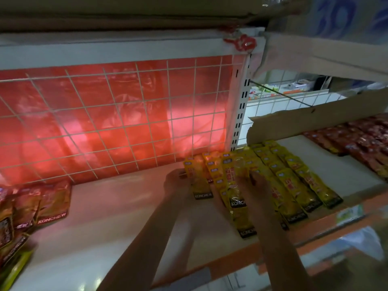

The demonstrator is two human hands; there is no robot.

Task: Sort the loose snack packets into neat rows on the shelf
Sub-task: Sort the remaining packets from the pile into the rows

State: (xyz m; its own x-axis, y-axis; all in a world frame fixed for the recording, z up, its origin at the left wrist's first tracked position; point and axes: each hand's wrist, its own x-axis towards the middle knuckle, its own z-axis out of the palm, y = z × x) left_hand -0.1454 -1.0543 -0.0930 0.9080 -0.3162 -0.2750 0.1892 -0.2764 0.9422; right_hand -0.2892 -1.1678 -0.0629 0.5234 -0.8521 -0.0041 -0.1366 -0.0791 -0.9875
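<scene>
We stand at the white shelf with the orange front edge (117,217). The long yellow foil snack packets (294,185) lie flat in rows on its right part, with their dark ends toward us. Our left hand (175,182) is at the left side of the rows. Its grip is narrow and holds the left edge of the last yellow packet on the left (198,181). Our right hand (255,189) lies on top of the middle rows. It is blurry there, so we cannot tell if its grip holds a packet or only presses down.

We think the step in hand is lining up the yellow rows. The near ends are not even, and some stick out closer to us. The next move calls for sliding the left packet snug beside its neighbour and making the dark ends match. We should push softly, because the packets overlap and one shove could move many.

A loose pile of brown and orange snack packets (42,204) lies at the near left, well apart, not yet in rows. Red packets (365,141) lie far right, past a brown cardboard strip (315,116).
</scene>
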